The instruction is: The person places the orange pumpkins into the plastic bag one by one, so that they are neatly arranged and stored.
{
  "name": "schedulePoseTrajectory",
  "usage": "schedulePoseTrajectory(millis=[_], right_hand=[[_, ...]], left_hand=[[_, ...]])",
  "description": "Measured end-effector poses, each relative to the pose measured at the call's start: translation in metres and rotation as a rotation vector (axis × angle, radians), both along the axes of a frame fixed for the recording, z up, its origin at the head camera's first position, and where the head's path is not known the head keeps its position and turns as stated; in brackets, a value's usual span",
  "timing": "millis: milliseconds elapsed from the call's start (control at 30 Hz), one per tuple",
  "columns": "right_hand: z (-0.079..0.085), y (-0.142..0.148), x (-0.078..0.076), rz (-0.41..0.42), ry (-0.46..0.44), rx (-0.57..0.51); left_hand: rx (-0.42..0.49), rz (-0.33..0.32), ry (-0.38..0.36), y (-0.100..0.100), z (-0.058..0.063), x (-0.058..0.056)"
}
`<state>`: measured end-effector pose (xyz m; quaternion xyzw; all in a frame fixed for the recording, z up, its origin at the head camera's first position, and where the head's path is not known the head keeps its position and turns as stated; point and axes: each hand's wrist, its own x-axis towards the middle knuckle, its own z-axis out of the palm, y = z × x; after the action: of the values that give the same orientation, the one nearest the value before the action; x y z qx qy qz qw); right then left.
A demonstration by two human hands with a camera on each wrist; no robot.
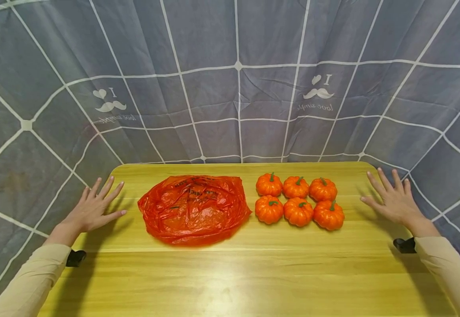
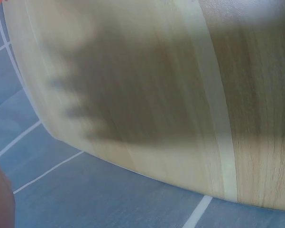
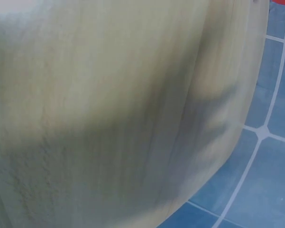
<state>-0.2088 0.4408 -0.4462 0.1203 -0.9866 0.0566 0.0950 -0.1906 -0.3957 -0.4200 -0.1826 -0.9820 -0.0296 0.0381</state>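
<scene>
My left hand (image 1: 94,208) is held over the table's left edge with its fingers spread, holding nothing. On the other side, my right hand (image 1: 392,200) is likewise spread above the right edge, its grasp bare. Nearer the left hand lies a crumpled red plastic bag (image 1: 198,229) with dark printing, spread flat on the wood. Right of the bag, several small orange pumpkins (image 1: 298,211) with green stems stand in two rows, between the bag and the right hand. In the wrist views, mostly the hands' shadows on the wood show.
The yellow wood-grain table (image 1: 222,281) has rounded far corners. A grey-blue curtain (image 1: 210,97) with white lines hangs behind it and along both sides. Dark wrist-camera mounts (image 1: 405,245) sit at each wrist.
</scene>
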Motion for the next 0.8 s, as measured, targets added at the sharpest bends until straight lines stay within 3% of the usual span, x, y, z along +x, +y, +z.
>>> schedulePoseTrajectory(millis=[333, 600, 800], right_hand=[[0.001, -0.001, 0.003, 0.011, 0.057, 0.023], [0.003, -0.012, 0.009, 0.041, 0.168, -0.003], [0.002, -0.024, 0.013, 0.07, 0.228, -0.067]], left_hand=[[0.045, -0.032, 0.044, 0.004, -0.001, 0.004], [0.192, -0.065, 0.096, 0.008, -0.004, 0.007], [0.345, -0.044, 0.06, 0.016, -0.007, 0.01]])
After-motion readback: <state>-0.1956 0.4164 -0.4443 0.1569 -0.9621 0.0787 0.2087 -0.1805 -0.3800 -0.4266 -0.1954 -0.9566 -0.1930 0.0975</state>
